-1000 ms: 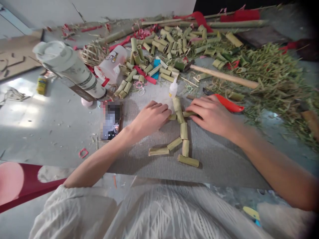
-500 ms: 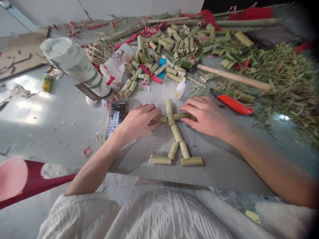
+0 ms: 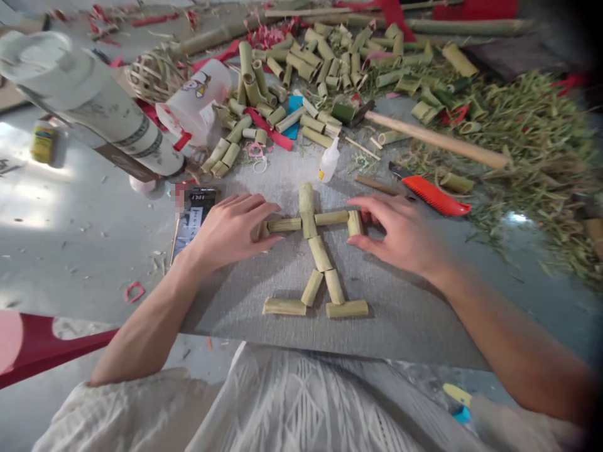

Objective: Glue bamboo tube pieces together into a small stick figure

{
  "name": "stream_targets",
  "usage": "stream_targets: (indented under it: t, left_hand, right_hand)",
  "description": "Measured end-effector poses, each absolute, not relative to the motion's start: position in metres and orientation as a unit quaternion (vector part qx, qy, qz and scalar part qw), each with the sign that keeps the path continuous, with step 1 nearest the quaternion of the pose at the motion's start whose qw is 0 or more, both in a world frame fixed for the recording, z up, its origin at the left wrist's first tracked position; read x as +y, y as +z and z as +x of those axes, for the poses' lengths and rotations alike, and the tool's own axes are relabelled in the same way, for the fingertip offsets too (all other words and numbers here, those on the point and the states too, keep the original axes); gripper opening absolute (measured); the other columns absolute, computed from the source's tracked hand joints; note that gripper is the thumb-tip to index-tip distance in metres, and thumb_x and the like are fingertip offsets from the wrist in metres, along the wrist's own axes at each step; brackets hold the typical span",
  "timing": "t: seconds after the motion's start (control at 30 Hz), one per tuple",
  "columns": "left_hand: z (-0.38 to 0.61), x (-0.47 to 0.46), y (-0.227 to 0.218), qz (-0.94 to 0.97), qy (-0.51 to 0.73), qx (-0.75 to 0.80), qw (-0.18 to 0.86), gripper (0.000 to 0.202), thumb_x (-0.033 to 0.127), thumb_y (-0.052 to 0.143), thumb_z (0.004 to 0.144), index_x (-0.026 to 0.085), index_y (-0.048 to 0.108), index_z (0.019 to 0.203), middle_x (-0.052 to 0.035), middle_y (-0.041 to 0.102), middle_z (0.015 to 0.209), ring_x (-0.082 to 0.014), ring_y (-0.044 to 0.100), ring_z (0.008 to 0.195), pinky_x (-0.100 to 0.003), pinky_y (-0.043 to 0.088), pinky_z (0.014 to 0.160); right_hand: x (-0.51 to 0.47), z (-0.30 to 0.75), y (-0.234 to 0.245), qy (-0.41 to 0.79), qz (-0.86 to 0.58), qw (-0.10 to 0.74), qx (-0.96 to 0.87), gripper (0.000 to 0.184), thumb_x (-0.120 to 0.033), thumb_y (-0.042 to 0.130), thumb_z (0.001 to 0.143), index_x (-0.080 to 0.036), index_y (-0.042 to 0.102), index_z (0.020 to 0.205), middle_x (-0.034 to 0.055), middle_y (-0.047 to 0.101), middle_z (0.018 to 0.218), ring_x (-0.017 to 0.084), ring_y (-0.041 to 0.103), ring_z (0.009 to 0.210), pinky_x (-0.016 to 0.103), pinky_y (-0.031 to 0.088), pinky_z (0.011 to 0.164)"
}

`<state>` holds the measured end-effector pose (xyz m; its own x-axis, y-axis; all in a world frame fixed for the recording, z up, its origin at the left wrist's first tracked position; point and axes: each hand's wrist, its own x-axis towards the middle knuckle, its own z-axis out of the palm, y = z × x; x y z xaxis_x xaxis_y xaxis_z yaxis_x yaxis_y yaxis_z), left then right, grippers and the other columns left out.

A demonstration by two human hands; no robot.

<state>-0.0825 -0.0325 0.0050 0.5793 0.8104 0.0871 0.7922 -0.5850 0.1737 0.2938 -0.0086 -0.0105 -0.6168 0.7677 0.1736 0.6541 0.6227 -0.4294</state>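
Short cut bamboo pieces lie end to end on the grey table in the shape of a stick figure, with a head, outstretched arms, legs and feet. At the figure's left arm end, my left hand curls its thumb and forefinger around a short bamboo piece, which is partly hidden. My right hand has thumb and fingers at the two ends of another short bamboo piece, set crosswise at the right arm end. A small white glue bottle stands beyond the head.
Behind lie a heap of bamboo pieces, a wooden-handled hammer, an orange-handled tool and shavings. To the left are a phone, a tall white tumbler, a tipped plastic cup and a yellow container.
Both hands have moved outward along the figure's arms, uncovering more of them. A crosswise piece now shows at the right arm end. The view has shifted slightly.
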Motion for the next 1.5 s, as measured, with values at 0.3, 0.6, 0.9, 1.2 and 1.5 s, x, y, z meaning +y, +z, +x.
stream_targets:
  t: [0.3,0.6,0.9,1.2,1.5]
  left_hand:
    - [-0.075,-0.033,-0.001,0.882,0.098,0.456,0.071,0.024,0.042,0.064,0.110,0.023,0.077,0.119,-0.0069,0.081,0.107,-0.0243,0.076,0.097,-0.037,0.056,0.084]
    - [-0.073,-0.032,-0.007,0.872,0.136,0.465,0.063,0.016,0.030,0.066,0.109,0.021,0.078,0.114,-0.0039,0.078,0.103,-0.0194,0.072,0.086,-0.033,0.053,0.075]
    - [-0.060,-0.034,-0.004,0.912,0.195,0.358,0.043,0.019,0.031,0.068,0.113,0.021,0.076,0.127,-0.0110,0.077,0.121,-0.0270,0.070,0.107,-0.044,0.055,0.094]
    - [-0.030,-0.001,0.019,0.971,0.092,0.221,0.000,0.030,0.015,0.063,0.111,0.028,0.075,0.136,-0.0092,0.072,0.132,-0.0269,0.067,0.119,-0.043,0.053,0.101]
    - [-0.022,0.014,0.013,0.979,0.071,0.190,-0.018,0.017,0.027,0.063,0.117,0.026,0.079,0.122,-0.0077,0.072,0.129,-0.0261,0.064,0.120,-0.040,0.054,0.097]
  right_hand:
    - [-0.013,0.291,-0.011,0.135,-0.414,0.174,-0.883,0.029,-0.033,0.067,0.107,-0.025,0.068,0.135,0.0112,0.079,0.123,0.034,0.075,0.115,0.051,0.056,0.098]
    - [-0.013,0.289,-0.014,0.076,-0.429,0.185,-0.881,0.036,-0.030,0.064,0.107,-0.021,0.070,0.142,0.0138,0.076,0.125,0.035,0.071,0.117,0.051,0.058,0.097]
    - [-0.036,0.280,0.006,-0.007,-0.279,0.227,-0.933,0.020,-0.035,0.070,0.113,-0.021,0.070,0.099,0.0019,0.074,0.091,0.021,0.068,0.087,0.046,0.045,0.095]
    - [-0.066,0.239,0.000,0.024,-0.388,0.131,-0.912,0.051,-0.059,0.065,0.113,-0.021,0.065,0.079,0.0028,0.073,0.080,0.022,0.070,0.084,0.046,0.037,0.091]
    - [-0.071,0.232,0.003,0.075,-0.431,0.123,-0.891,0.031,-0.036,0.067,0.108,-0.022,0.066,0.079,0.0022,0.075,0.081,0.023,0.074,0.085,0.045,0.037,0.095]
